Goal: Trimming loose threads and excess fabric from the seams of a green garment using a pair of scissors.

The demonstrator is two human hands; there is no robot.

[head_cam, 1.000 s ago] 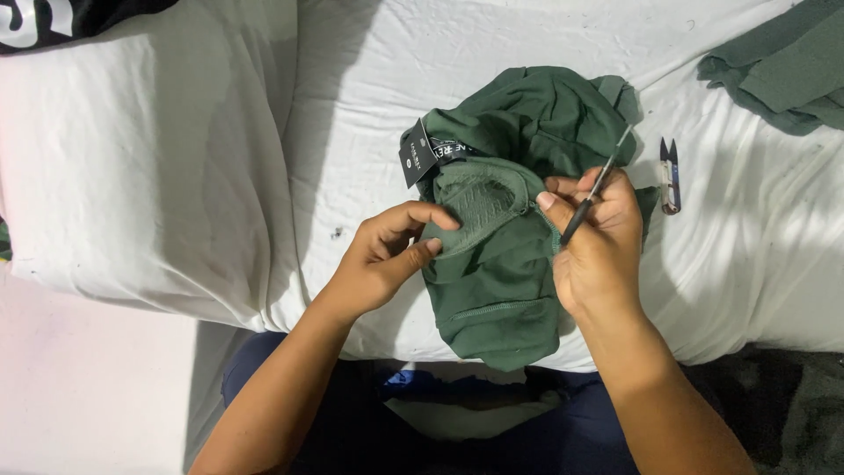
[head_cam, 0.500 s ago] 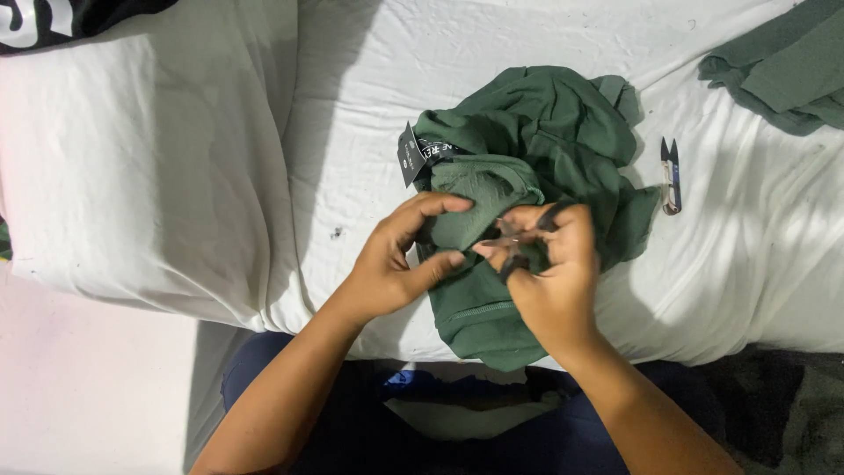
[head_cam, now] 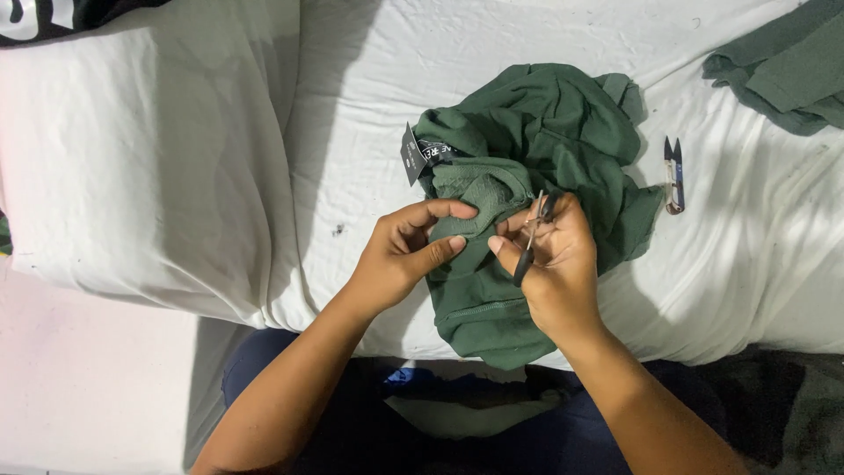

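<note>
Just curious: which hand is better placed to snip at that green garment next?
Probably the right hand: it already holds the small cutter against the green garment, while the left hand pinches the fabric.

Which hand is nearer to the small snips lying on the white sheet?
The right hand, holding a thin tool over the green garment, is nearer the snips. The left hand is farther, across the garment.

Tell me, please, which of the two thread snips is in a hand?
The black-handled snips in the right hand, over the green garment; the other snips lie untouched on the white sheet.
</note>
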